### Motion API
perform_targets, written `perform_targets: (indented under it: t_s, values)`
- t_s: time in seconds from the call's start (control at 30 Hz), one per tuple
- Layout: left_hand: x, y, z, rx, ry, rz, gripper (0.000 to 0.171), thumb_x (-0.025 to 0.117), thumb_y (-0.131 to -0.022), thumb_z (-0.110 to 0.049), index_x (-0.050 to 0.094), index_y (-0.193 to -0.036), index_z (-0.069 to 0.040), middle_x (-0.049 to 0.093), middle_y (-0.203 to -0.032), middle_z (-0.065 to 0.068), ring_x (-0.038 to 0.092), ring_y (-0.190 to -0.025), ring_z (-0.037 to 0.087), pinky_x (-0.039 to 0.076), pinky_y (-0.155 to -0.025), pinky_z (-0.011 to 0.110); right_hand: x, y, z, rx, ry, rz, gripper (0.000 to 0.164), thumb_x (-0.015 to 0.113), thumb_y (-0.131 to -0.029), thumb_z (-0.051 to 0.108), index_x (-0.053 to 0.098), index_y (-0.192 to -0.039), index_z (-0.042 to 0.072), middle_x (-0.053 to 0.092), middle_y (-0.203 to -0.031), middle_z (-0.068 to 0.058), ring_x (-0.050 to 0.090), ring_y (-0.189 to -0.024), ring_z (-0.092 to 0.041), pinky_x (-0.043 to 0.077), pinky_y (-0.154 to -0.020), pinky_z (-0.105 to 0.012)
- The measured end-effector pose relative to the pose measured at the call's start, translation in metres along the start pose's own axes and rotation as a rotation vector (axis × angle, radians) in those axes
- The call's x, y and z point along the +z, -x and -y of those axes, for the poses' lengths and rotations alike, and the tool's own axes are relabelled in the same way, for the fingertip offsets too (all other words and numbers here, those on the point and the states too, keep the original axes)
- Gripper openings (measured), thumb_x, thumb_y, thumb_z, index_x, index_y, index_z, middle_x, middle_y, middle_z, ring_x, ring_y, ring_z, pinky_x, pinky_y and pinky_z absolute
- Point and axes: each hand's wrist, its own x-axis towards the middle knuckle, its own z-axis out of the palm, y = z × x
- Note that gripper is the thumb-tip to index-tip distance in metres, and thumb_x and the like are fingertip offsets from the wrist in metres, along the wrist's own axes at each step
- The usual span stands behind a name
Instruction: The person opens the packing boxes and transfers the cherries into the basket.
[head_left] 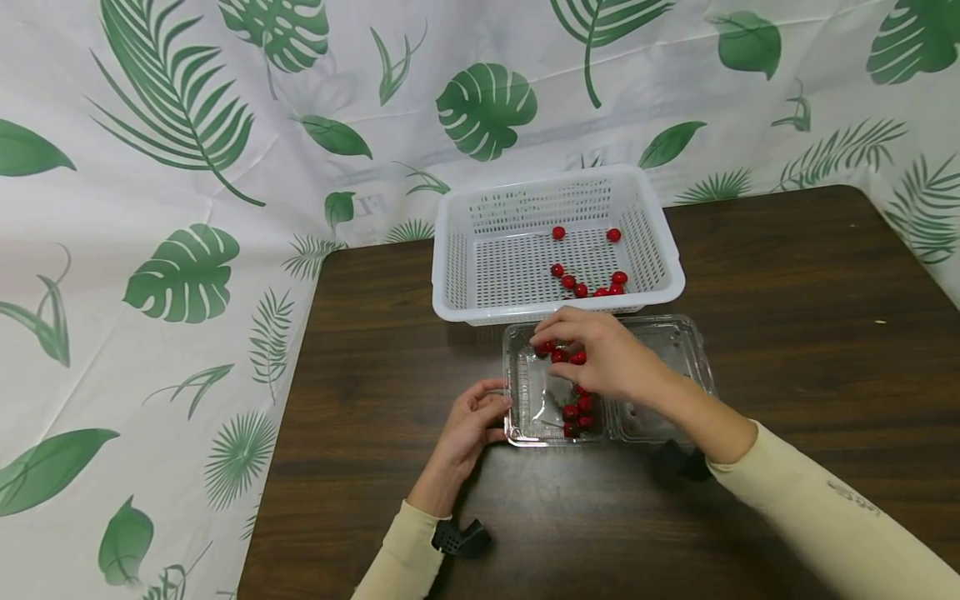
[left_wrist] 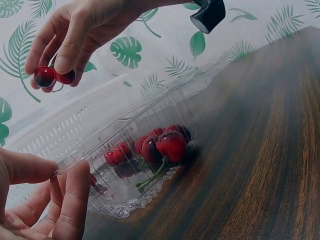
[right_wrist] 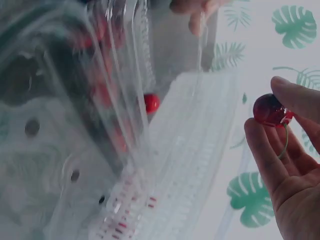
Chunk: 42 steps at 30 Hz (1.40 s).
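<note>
A clear plastic clamshell box (head_left: pixel 532 400) rests on the table with its lid (head_left: pixel 671 342) folded open to the right. Several red cherries (left_wrist: pixel 172 146), some with green stems, lie inside it. My left hand (head_left: pixel 471 423) pinches the box's left rim between thumb and fingers. Above the box, my right hand (head_left: pixel 603 354) holds cherries (left_wrist: pixel 44 76) at its fingertips; two show in the left wrist view. In the right wrist view a dark red cherry (right_wrist: pixel 270 110) with a thin green stem sits between thumb and fingers.
A white perforated plastic basket (head_left: pixel 480 313) stands behind the box, with several cherries (head_left: pixel 581 290) mostly toward its front right. The dark wood table (head_left: pixel 375 350) meets a leaf-printed white cloth (head_left: pixel 405 125) at the back and left.
</note>
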Motion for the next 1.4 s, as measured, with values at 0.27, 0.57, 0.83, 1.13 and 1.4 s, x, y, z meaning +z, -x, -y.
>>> perform_targets:
  t_s: [0.27,0.57,0.83,1.13,1.4]
  values:
    - [-0.001,0.000,0.001,0.002,0.005,-0.002,0.035,0.063,-0.090,0.000,0.051,-0.123,0.007,0.062,-0.088,0.006,0.061,-0.076,0.014,0.055,-0.054,0.025,-0.018,0.001,-0.019,0.072,-0.003,-0.055,0.036,0.082,-0.077,0.002,0.072,-0.111,0.007,0.064,-0.115,-0.004,0.061,-0.096,-0.022,0.058,-0.076,-0.041]
    - [-0.001,0.000,0.001,0.001,-0.004,-0.002,0.035,0.062,-0.091,0.000,0.051,-0.124,0.007,0.062,-0.088,0.005,0.061,-0.075,0.014,0.055,-0.054,0.025,-0.037,-0.001,-0.041,0.143,0.022,-0.122,0.035,0.079,-0.079,0.000,0.072,-0.113,0.005,0.065,-0.116,-0.008,0.060,-0.104,-0.027,0.058,-0.080,-0.046]
    - [-0.001,0.000,0.000,-0.002,-0.005,-0.001,0.035,0.061,-0.091,0.001,0.051,-0.124,0.007,0.061,-0.088,0.006,0.060,-0.076,0.014,0.055,-0.054,0.025,-0.042,-0.005,-0.059,0.196,0.021,-0.216,0.034,0.080,-0.079,-0.001,0.072,-0.111,0.004,0.063,-0.117,-0.009,0.061,-0.104,-0.029,0.058,-0.079,-0.048]
    - [-0.002,-0.001,0.002,0.001,-0.011,-0.002,0.035,0.061,-0.092,0.001,0.051,-0.125,0.007,0.061,-0.088,0.006,0.060,-0.077,0.015,0.055,-0.054,0.025,-0.036,-0.011,-0.074,0.209,0.017,-0.293,0.035,0.079,-0.079,-0.003,0.071,-0.112,0.002,0.063,-0.119,-0.012,0.058,-0.110,-0.029,0.057,-0.080,-0.048]
    - [-0.002,-0.001,0.001,0.008,-0.002,0.002,0.033,0.062,-0.091,0.000,0.053,-0.123,0.005,0.061,-0.089,0.007,0.061,-0.078,0.015,0.056,-0.055,0.026,-0.034,-0.013,-0.082,0.218,0.021,-0.320,0.036,0.080,-0.077,-0.003,0.070,-0.112,0.002,0.063,-0.120,-0.012,0.058,-0.111,-0.028,0.058,-0.078,-0.046]
